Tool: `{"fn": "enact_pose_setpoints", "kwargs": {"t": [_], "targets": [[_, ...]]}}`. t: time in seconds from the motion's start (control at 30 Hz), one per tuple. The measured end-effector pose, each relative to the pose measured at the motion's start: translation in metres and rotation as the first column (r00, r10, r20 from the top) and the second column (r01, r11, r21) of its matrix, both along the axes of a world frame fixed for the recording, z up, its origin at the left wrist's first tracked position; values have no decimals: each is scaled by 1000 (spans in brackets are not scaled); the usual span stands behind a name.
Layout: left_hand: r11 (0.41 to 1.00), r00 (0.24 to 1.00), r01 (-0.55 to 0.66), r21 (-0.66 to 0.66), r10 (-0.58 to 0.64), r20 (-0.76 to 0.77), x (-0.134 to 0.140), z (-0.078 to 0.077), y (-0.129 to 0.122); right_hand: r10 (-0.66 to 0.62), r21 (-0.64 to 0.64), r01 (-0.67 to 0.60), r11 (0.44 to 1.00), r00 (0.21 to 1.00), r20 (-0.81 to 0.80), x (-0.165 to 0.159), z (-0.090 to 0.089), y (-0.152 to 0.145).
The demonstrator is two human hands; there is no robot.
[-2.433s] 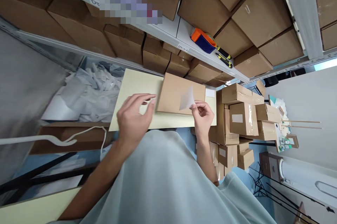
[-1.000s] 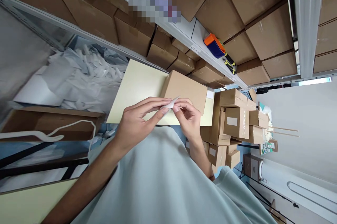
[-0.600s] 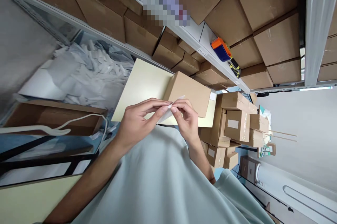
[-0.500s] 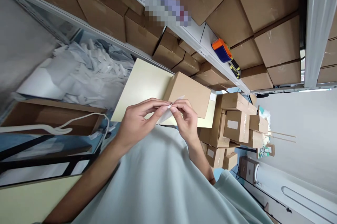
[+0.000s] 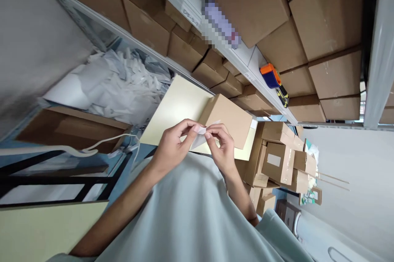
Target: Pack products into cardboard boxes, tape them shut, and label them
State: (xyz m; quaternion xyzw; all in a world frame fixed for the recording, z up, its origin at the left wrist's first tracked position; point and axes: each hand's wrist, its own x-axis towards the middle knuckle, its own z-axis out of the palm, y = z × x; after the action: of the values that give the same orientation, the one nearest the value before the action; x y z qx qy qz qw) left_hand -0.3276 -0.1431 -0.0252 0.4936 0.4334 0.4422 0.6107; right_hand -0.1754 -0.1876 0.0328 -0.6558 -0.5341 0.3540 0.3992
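Observation:
My left hand (image 5: 176,143) and my right hand (image 5: 221,143) meet in front of my chest, each pinching a small white label (image 5: 199,140) between thumb and fingers. The label looks like paper and is partly bent where the fingertips grip it; its lower part hangs between the hands. Just beyond the hands a closed cardboard box (image 5: 231,118) rests on a pale yellow board (image 5: 175,99). A white patch (image 5: 254,124) shows at the box's far right side.
Shelves with many cardboard boxes (image 5: 280,44) run along the top. An orange and blue tape dispenser (image 5: 271,76) and a yellow-black cutter (image 5: 282,98) lie on the shelf edge (image 5: 246,63). Crumpled white paper (image 5: 113,83) fills the left; stacked cartons (image 5: 277,163) stand right.
The view has shifted, so the surroundings sit lower and further right. Between my fingertips, the pinched white piece now shows more of its surface. Both hands keep their grip.

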Motion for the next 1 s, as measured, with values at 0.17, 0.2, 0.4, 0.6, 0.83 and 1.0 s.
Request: {"fn": "enact_pose_setpoints", "kwargs": {"t": [0.17,0.2,0.4,0.6,0.83,1.0], "targets": [[869,905,-386,-310,422,55,-21,-43,7,103,-35,-100,994,991,82,7,-13,24],[797,845,-469,-380,531,70,-29,-55,8,117,-36,-114,993,987,109,10,-15,33],[442,497,-778,-447,868,-8,-85,-91,7,301,-52,-297,954,945,131,-7,-23,92],[483,509,-856,-183,850,-136,-85,-53,-3,550,-163,-533,830,831,80,-88,-30,98],[533,559,-827,-179,814,-157,-81,-49,-25,455,-278,-398,874,871,183,-114,-35,93],[527,562,-780,-336,827,-8,-78,-61,-33,395,-385,-378,842,918,-36,-107,-48,90]]}}
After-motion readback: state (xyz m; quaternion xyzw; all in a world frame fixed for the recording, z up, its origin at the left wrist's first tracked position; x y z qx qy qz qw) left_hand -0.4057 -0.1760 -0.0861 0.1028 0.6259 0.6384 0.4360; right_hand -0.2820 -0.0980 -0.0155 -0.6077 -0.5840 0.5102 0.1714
